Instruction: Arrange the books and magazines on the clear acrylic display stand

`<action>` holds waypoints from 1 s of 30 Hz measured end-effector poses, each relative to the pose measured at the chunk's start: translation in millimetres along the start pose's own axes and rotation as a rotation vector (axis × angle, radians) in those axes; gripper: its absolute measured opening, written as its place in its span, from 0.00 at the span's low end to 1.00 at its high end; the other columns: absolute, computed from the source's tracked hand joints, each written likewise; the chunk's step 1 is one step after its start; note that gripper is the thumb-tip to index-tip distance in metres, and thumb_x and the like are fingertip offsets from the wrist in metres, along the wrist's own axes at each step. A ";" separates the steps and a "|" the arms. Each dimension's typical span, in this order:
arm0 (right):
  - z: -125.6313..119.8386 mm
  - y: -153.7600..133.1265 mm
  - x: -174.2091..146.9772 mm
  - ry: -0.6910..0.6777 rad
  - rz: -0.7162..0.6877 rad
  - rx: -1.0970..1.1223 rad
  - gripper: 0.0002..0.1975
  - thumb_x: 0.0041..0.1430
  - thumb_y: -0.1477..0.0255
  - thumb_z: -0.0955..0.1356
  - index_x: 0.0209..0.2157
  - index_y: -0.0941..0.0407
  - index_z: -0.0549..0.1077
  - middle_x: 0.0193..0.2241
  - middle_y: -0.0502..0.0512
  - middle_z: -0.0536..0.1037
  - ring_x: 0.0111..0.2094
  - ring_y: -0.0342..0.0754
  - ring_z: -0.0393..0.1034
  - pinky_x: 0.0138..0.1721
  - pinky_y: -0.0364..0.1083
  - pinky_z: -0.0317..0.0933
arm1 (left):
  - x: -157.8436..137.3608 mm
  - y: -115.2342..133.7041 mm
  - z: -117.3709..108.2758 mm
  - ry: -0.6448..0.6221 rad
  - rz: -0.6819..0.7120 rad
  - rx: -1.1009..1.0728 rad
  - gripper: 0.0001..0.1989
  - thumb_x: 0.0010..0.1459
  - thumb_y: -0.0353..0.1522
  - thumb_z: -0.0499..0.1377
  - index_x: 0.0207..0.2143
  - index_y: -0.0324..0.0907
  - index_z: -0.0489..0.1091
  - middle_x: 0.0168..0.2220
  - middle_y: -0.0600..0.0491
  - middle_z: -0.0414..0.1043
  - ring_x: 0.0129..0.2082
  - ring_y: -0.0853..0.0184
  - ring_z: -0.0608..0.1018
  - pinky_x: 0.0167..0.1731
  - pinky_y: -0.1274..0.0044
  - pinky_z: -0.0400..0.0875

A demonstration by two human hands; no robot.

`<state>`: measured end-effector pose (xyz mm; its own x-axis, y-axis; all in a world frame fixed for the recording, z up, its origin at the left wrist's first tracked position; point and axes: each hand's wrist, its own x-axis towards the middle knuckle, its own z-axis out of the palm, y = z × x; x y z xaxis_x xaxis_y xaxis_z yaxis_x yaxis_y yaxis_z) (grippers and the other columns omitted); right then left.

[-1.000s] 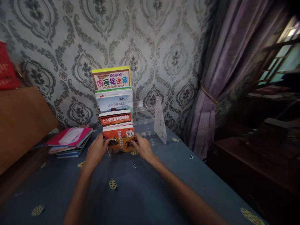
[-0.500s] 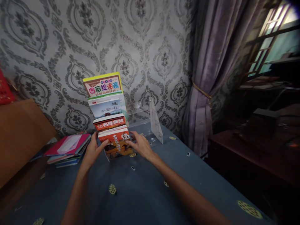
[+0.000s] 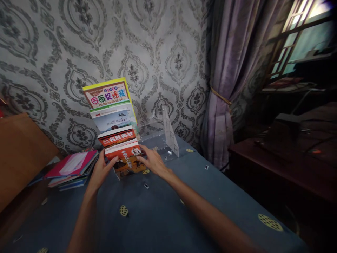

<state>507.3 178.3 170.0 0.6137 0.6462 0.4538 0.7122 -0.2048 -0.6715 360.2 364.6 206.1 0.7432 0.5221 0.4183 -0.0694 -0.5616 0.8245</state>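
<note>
Several books stand in a stepped row in a clear acrylic rack [image 3: 170, 138], against the patterned wall. The front one is an orange book [image 3: 129, 162]; behind it rise a red book [image 3: 118, 137], a blue-and-white book [image 3: 113, 121] and a tall yellow-edged book [image 3: 107, 95]. My left hand [image 3: 101, 170] grips the left side of the front book, its thumb lying on the cover. On the opposite side my right hand [image 3: 152, 161] does the same, thumb over the cover's right edge. The fingertips behind the books are hidden.
A pile of books and folders with a pink one on top [image 3: 72, 164] lies left of my left hand. Further left stands a brown wooden panel [image 3: 26, 151]. A blue patterned cloth [image 3: 168, 218] covers the table. To the right hang a purple curtain [image 3: 223, 98] and a dark red surface [image 3: 263, 165].
The view has shifted slightly, so everything appears a little further left. Both hands keep the same grip on the front book, and the books look unchanged.
</note>
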 end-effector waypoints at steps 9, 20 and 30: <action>0.2 -0.4 0.9 -0.032 0.002 0.010 0.29 0.64 0.68 0.69 0.64 0.54 0.63 0.51 0.59 0.81 0.50 0.56 0.76 0.47 0.48 0.66 | 0.4 0.0 1.5 -0.015 0.006 -0.042 0.37 0.56 0.46 0.64 0.63 0.42 0.58 0.63 0.41 0.66 0.63 0.54 0.70 0.64 0.60 0.62; 0.6 0.5 0.9 -0.009 -0.023 0.036 0.29 0.62 0.68 0.70 0.64 0.49 0.65 0.49 0.56 0.82 0.47 0.55 0.77 0.46 0.48 0.67 | -2.7 7.5 5.4 -0.044 0.074 -0.058 0.36 0.58 0.46 0.62 0.65 0.43 0.57 0.63 0.43 0.66 0.64 0.56 0.69 0.64 0.62 0.62; 2.1 1.8 8.4 0.225 -0.133 0.063 0.32 0.61 0.58 0.70 0.63 0.55 0.66 0.57 0.65 0.74 0.59 0.60 0.67 0.60 0.59 0.61 | -3.3 -16.4 10.2 0.006 0.097 0.039 0.32 0.60 0.46 0.59 0.62 0.44 0.59 0.61 0.44 0.69 0.64 0.54 0.68 0.63 0.60 0.62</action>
<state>513.1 184.9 171.4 0.5812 0.4836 0.6545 0.7733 -0.0778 -0.6292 365.6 365.5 187.3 0.7304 0.4674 0.4980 -0.1155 -0.6341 0.7645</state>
